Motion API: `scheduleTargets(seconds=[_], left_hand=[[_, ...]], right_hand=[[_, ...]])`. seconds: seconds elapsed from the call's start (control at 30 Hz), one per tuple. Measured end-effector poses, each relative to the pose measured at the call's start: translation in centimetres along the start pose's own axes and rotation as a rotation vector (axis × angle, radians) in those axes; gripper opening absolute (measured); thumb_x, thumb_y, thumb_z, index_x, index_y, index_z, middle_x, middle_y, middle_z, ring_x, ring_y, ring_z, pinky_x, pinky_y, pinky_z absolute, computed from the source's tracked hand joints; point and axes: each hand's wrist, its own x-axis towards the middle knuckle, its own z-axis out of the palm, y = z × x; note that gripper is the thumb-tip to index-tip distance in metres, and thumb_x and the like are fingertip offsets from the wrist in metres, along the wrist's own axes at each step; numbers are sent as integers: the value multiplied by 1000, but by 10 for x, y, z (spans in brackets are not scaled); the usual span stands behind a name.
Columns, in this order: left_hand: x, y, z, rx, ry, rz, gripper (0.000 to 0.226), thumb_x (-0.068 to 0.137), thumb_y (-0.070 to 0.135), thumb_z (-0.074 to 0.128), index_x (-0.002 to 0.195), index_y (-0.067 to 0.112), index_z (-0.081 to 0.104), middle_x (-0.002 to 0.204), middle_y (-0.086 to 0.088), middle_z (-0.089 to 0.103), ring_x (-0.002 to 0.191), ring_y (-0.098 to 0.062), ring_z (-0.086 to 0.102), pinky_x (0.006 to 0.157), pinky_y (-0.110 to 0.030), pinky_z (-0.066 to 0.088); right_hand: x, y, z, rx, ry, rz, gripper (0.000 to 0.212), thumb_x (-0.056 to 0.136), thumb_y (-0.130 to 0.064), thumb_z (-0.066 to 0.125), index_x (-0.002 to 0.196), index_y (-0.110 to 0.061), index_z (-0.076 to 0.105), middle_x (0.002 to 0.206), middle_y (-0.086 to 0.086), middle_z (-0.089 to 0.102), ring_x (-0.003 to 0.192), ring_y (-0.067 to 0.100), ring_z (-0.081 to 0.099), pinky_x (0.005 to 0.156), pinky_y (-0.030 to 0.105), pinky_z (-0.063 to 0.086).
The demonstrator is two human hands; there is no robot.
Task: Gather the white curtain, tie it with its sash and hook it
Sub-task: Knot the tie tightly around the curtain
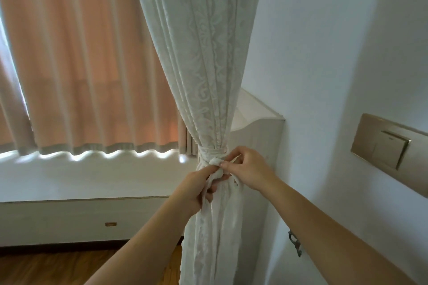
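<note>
Up and left of the wall hook (295, 243), the white curtain (208, 76) hangs gathered, its sash (212, 152) wrapped round. The left hand (196, 188) and right hand (249, 169), close together, pinch the sash at its knot (216, 162) (seemingly unfinished). Hooking remains.

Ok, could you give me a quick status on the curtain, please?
Left hand and right hand both gripping sash at knot. White curtain gathered, sash wrapped round. Wall hook not yet used. Nothing in the way.

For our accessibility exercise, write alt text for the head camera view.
The left hand and right hand knot a white sash around the gathered white curtain. A peach curtain hangs behind; a hook and switch are on the wall.
</note>
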Motion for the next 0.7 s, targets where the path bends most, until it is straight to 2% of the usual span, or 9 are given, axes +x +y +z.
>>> scheduleTargets(seconds=[0.1, 0.17, 0.27, 0.37, 0.47, 0.57, 0.67, 0.7], left_hand=[[2, 2, 0, 108, 80, -19, 31, 87, 28, 53, 107, 8, 65, 83, -6, 77, 37, -6, 25, 32, -16, 21], [2, 0, 0, 141, 74, -50, 30, 88, 33, 51, 102, 11, 65, 80, -6, 77, 35, -6, 22, 32, -16, 20], [-1, -4, -2, 150, 42, -116, 31, 87, 36, 53, 97, 10, 66, 72, -2, 75, 34, -5, 26, 31, -15, 21], [-5, -5, -3, 135, -22, -147, 23, 84, 33, 59, 92, 12, 65, 73, -4, 75, 39, -6, 32, 32, -15, 24], [-5, -8, -1, 85, -44, -109, 17, 81, 28, 64, 81, 11, 64, 72, -5, 64, 45, -7, 38, 33, -15, 26], [-1, -14, -1, 94, -33, -51, 19, 76, 29, 68, 72, 11, 65, 73, -7, 53, 45, -7, 40, 34, -17, 30], [-5, -15, -1, 111, -39, -37, 23, 77, 32, 69, 69, 11, 65, 63, -5, 52, 45, -8, 40, 35, -18, 29], [-5, -14, -1, 129, -35, -31, 25, 78, 33, 68, 68, 10, 65, 59, -3, 51, 45, -8, 40, 36, -18, 29]], right_hand=[[-3, -1, 3, -125, -94, 92, 44, 77, -59, 60, 65, -16, 57, 61, -6, 54, 56, 7, 50, 52, 20, 35], [-7, -1, 5, -88, -193, 138, 46, 83, -56, 55, 57, -17, 56, 55, -5, 52, 51, 8, 48, 50, 20, 35], [-9, 0, 8, 55, -212, 196, 35, 85, -40, 58, 74, -9, 70, 67, 2, 64, 59, 12, 58, 53, 21, 44], [-9, 1, 8, 35, -154, 194, 25, 83, -32, 57, 70, -10, 60, 66, 2, 57, 60, 14, 54, 52, 23, 40], [-8, -1, 7, 129, -159, 254, 17, 81, -28, 57, 78, -13, 65, 74, 2, 64, 65, 14, 60, 56, 23, 45], [-7, 0, 7, 184, -174, 275, 18, 80, -23, 57, 85, -10, 68, 74, 5, 68, 63, 15, 64, 58, 24, 50], [-8, 3, 6, 243, -180, 290, 22, 80, -20, 59, 93, -7, 69, 89, 13, 74, 82, 24, 71, 73, 33, 55], [-9, 4, 6, 255, -182, 285, 23, 79, -21, 59, 94, -7, 69, 92, 13, 74, 84, 24, 71, 73, 34, 55]])
